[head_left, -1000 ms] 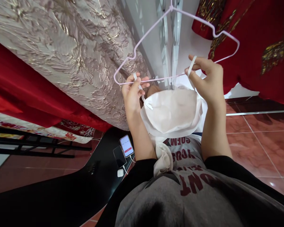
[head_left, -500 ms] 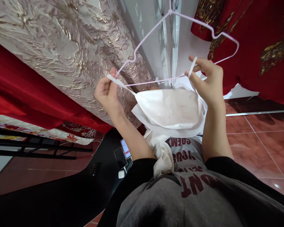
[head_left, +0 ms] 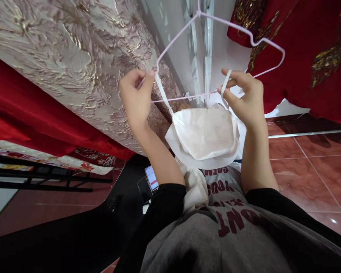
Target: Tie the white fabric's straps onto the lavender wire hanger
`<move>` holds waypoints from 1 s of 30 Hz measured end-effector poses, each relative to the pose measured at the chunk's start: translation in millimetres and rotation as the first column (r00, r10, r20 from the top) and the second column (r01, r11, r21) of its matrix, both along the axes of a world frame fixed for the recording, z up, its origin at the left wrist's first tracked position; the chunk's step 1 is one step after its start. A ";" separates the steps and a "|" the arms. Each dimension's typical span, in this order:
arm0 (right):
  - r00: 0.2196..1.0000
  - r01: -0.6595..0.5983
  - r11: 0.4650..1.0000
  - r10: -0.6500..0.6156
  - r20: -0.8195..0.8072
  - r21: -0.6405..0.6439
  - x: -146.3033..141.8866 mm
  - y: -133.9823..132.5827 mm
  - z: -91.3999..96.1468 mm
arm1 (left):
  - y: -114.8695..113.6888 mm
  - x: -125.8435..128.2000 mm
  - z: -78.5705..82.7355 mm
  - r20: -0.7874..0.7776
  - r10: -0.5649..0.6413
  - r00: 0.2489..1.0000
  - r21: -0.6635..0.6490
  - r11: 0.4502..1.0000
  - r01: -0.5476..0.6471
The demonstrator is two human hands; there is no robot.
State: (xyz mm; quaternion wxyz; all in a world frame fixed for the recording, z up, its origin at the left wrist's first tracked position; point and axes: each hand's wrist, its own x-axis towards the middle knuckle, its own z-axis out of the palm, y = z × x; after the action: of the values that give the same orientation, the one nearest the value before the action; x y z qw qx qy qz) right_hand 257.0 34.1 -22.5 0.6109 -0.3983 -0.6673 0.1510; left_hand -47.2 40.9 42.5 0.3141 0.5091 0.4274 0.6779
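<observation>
A pale pink hanger (head_left: 184, 29) is held up in front of me. Below its bottom bar hangs a white garment (head_left: 206, 132) with two thin straps. My left hand (head_left: 138, 96) is closed at the hanger's left arm, thumb and fingers pinching the left strap (head_left: 164, 94) right beside the notch. On the other side, the right strap (head_left: 226, 81) is looped over the fingers of my right hand (head_left: 246, 94), which pinches it near the bottom bar. The hanger's right notch has no strap on it. The garment's lower part is partly hidden against my body.
A pink-gold textured gown (head_left: 96, 49) hangs to the left, and red sequined garments (head_left: 301, 57) to the right. A black table (head_left: 82, 223) carries a lit phone (head_left: 151, 177) and a dark phone (head_left: 144, 189). White metal rails (head_left: 207, 49) stand behind the hanger.
My left hand has moved up and right along the hanger's arm, bringing the left strap to the notch. My right hand and the hanger have shifted slightly left.
</observation>
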 end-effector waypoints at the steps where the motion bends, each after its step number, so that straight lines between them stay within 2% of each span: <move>1: 1.000 -0.008 1.000 0.008 0.002 -0.005 -0.3 0.7 -1.0 | -0.2 -1.4 -9.5 -0.006 0.053 0.999 0.036 0.998 -0.052; 3: 1.000 -0.024 1.000 0.024 0.009 -0.006 -1.1 1.1 -2.5 | 0.0 -0.1 -30.0 0.012 0.156 0.988 0.130 0.979 -0.156; 5: 0.999 -0.028 1.000 0.028 0.029 0.001 -2.7 -0.4 -3.2 | 1.2 7.1 -49.4 0.219 0.176 0.960 0.127 0.970 -0.207; 8: 0.997 -0.002 1.000 0.001 0.081 0.012 -5.7 -3.7 -3.8 | 3.5 22.9 -68.6 0.350 0.111 0.930 0.095 0.984 -0.153; 11: 0.994 0.038 0.998 -0.043 0.100 0.051 -3.7 1.7 -9.0 | 2.7 33.1 -72.4 0.368 0.087 0.926 0.090 0.988 -0.128; 14: 0.983 0.177 0.974 -0.170 -0.063 0.142 15.5 22.9 -21.6 | -1.1 32.9 -69.3 0.365 0.069 0.929 0.088 0.990 -0.108; 17: 0.866 0.436 0.870 -0.335 -0.372 0.231 56.3 50.4 -33.8 | -1.4 26.7 -70.7 0.352 0.046 0.935 0.081 0.993 -0.080; 18: 0.826 0.485 0.835 -0.340 -0.450 0.259 72.1 57.6 -35.5 | -0.2 24.3 -72.7 0.353 0.043 0.935 0.074 0.995 -0.074; 20: 0.783 0.530 0.809 -0.350 -0.514 0.256 99.7 65.8 -33.5 | 3.6 19.8 -77.9 0.358 0.032 0.933 0.067 0.996 -0.060; 22: 0.810 0.503 0.839 -0.375 -0.451 0.206 115.1 65.4 -24.6 | 6.9 16.5 -82.4 0.363 0.009 0.932 0.073 0.997 -0.038; 24: 0.863 0.440 0.886 -0.374 -0.340 0.144 115.3 58.9 -11.4 | 7.9 14.8 -84.0 0.372 -0.006 0.928 0.069 0.997 -0.021; 26: 0.906 0.372 0.923 -0.338 -0.255 0.095 104.7 50.4 3.3 | 6.3 14.7 -82.6 0.385 -0.009 0.923 0.051 0.999 -0.012; 30: 0.939 0.296 0.952 -0.276 -0.203 0.073 81.1 38.2 30.9 | 0.6 16.2 -77.5 0.396 -0.030 0.918 0.043 0.999 0.014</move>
State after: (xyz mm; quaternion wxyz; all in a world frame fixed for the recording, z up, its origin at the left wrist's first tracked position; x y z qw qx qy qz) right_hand 338.1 72.4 8.4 0.7069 -0.4430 -0.5477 0.0635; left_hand -31.0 41.5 -35.0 0.3918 0.3721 0.3356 0.7717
